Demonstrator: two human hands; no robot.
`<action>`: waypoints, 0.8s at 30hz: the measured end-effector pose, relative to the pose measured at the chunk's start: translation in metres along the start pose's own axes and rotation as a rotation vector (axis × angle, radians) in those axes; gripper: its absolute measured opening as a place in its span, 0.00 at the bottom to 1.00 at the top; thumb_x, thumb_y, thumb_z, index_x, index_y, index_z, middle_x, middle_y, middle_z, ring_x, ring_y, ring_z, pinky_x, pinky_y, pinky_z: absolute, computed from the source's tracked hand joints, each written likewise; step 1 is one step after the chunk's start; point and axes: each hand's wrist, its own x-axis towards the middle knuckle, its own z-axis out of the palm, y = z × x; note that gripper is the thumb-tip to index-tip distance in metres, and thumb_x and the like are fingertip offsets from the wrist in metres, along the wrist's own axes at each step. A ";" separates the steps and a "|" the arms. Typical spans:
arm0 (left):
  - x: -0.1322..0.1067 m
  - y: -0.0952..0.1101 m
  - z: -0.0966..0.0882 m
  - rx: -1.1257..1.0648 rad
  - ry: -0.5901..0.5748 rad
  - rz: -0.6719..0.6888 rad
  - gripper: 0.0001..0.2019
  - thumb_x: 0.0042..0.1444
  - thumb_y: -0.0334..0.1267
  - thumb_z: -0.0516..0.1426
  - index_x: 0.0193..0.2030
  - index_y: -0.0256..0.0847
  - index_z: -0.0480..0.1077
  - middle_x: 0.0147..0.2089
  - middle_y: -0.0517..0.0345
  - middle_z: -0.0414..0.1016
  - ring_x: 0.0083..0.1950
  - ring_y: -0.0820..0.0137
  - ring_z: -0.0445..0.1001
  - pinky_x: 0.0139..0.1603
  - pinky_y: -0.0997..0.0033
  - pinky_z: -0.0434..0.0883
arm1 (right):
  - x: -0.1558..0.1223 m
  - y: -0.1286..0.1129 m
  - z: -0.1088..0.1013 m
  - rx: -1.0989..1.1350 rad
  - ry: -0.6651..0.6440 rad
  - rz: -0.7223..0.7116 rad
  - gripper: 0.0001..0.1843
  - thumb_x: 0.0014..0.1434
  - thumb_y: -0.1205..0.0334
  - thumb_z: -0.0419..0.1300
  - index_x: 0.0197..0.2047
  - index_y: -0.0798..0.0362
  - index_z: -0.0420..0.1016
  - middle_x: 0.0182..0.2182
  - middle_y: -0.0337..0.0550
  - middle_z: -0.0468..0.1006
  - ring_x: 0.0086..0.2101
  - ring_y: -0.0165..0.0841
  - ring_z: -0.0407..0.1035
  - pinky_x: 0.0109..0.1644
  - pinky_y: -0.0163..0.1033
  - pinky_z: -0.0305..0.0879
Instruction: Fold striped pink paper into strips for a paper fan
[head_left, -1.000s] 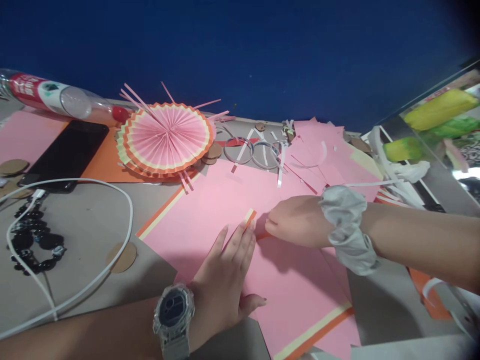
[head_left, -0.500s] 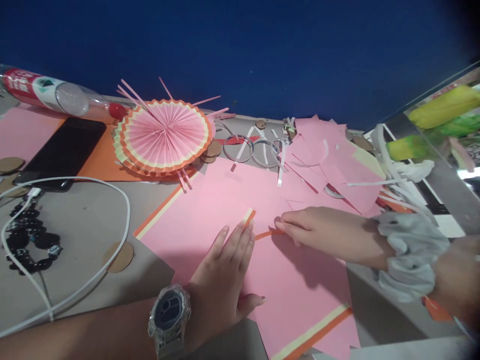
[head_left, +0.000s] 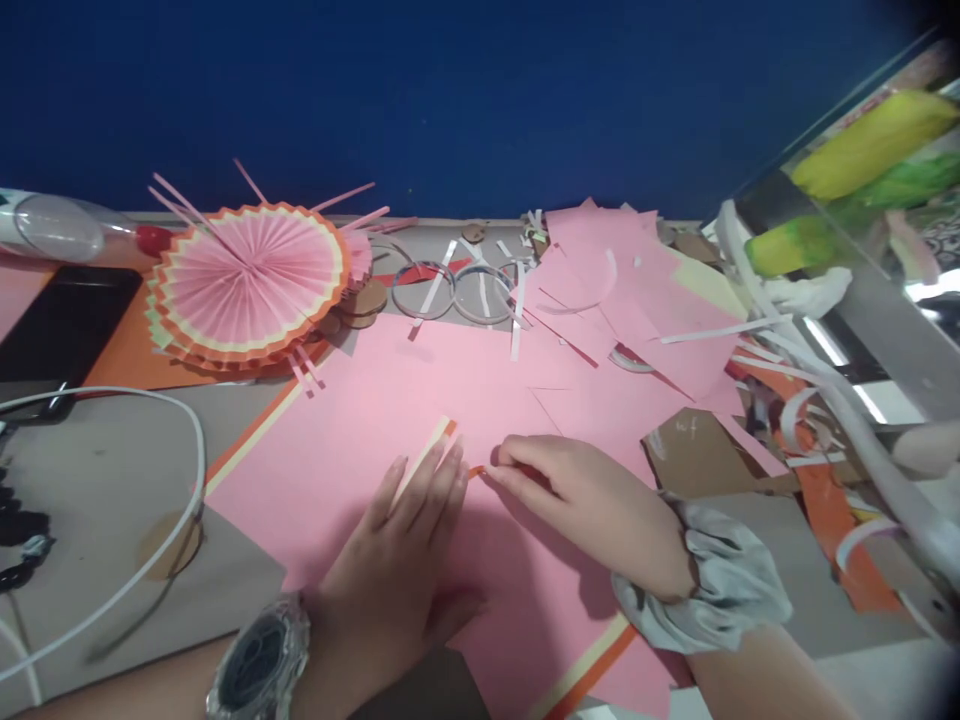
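Note:
My left hand [head_left: 397, 560] lies flat, fingers stretched, on large pink paper [head_left: 330, 470]. Under its fingers is a narrow folded strip with cream and orange edges [head_left: 448, 428]. A thin orange paper strip [head_left: 475, 471] runs from beside those fingers to my right hand [head_left: 577, 500]. The right fingers are curled, with the fingertips closed at the end of this strip; the thumb is mostly hidden. The pink paper has cream and orange bands along its left and lower right edges. A pleated pink paper rosette [head_left: 251, 280] with cream and orange rims sits at the back left.
Behind the hands are tape rings [head_left: 424, 290], white paper strips and pink paper scraps [head_left: 592, 260]. Cardboard discs [head_left: 364, 303], a bottle [head_left: 75, 228], a black phone [head_left: 71, 325] and a white cable [head_left: 199, 440] occupy the left. Cardboard [head_left: 697, 450] and orange scraps [head_left: 840, 530] lie right.
The view has shifted right, so most things sit further left. My right fingertips have come closer to my left hand along the orange strip, and less of it shows between them.

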 end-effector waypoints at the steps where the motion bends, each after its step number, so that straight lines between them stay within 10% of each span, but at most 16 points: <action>1: 0.001 -0.001 0.001 -0.011 -0.013 0.008 0.41 0.56 0.60 0.43 0.65 0.26 0.47 0.68 0.39 0.43 0.68 0.52 0.40 0.65 0.53 0.38 | 0.000 0.002 0.001 -0.016 0.015 -0.010 0.17 0.65 0.55 0.45 0.25 0.51 0.59 0.22 0.33 0.64 0.25 0.28 0.58 0.28 0.35 0.48; 24: 0.004 -0.005 0.007 -0.071 -0.086 0.047 0.41 0.56 0.61 0.43 0.67 0.29 0.44 0.69 0.46 0.43 0.68 0.55 0.40 0.65 0.56 0.35 | 0.009 0.011 0.015 -0.210 0.129 -0.025 0.13 0.63 0.62 0.47 0.26 0.51 0.52 0.23 0.34 0.63 0.26 0.29 0.58 0.30 0.35 0.50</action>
